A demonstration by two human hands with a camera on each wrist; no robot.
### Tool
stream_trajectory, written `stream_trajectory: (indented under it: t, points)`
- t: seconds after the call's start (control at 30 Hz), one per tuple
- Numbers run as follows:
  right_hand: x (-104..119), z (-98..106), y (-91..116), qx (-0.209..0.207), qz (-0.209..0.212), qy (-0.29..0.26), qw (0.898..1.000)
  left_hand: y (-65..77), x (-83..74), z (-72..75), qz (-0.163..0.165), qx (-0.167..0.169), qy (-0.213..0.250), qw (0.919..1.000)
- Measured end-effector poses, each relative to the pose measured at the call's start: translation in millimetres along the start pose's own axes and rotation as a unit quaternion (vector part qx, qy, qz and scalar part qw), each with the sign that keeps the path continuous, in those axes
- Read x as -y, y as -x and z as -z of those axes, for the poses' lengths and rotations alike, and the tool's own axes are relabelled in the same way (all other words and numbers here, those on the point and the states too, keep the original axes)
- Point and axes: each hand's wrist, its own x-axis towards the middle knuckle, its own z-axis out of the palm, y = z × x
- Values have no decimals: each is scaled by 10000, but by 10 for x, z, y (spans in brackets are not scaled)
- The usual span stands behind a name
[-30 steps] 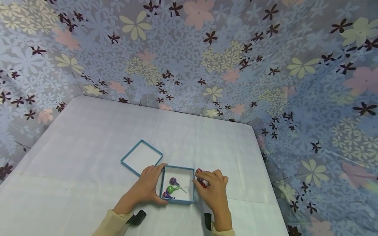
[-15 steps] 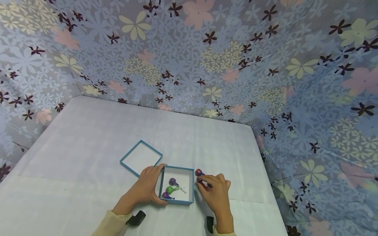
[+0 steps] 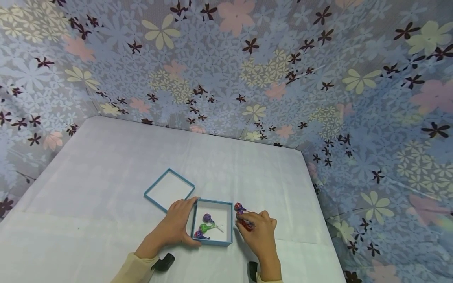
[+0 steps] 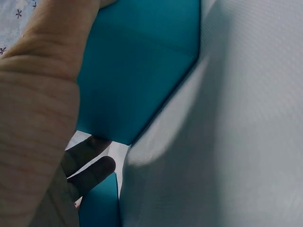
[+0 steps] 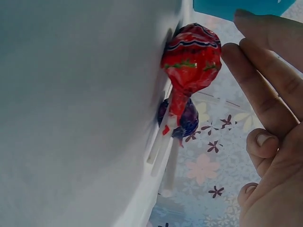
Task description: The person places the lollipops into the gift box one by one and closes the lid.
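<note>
A shallow square blue box [image 3: 214, 243] with a white inside stands on the table, holding a purple lollipop [image 3: 207, 217], a green one [image 3: 204, 228] and a purple-red one [image 3: 199, 235]. My left hand [image 3: 175, 222] grips the box from its left side, thumb at the near wall and fingers by the far corner. To the box's right, my right hand [image 3: 260, 232] hovers over loose lollipops. In the right wrist view a red-wrapped lollipop [image 5: 195, 59] lies beside my parted thumb and fingers, with a purple one [image 5: 190, 120] behind it. Another lollipop [image 3: 238, 206] lies beyond my fingertips.
A blue-rimmed square lid [image 3: 170, 190] lies inside-up behind and left of the box. White cloth covers the table [image 3: 106, 169]. A flowered curtain [image 3: 219, 70] hangs along the back and right sides. Black wrist-worn parts [image 3: 163, 261] sit near both sleeves.
My right hand has drawn slightly right, away from the box wall, uncovering more of the lollipops there. My left hand, the box and the lid keep their places.
</note>
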Motion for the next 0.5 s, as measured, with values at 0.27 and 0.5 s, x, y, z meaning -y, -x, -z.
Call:
stream_trajectory:
  t: [0.27,0.5]
  points:
    - [-35,-15,25,168,-217,102,9996,7,-6,8,4,32,-27,10000]
    - [-48,-20,20,224,-264,195,9992,6,-11,20,-4,33,-94,10000]
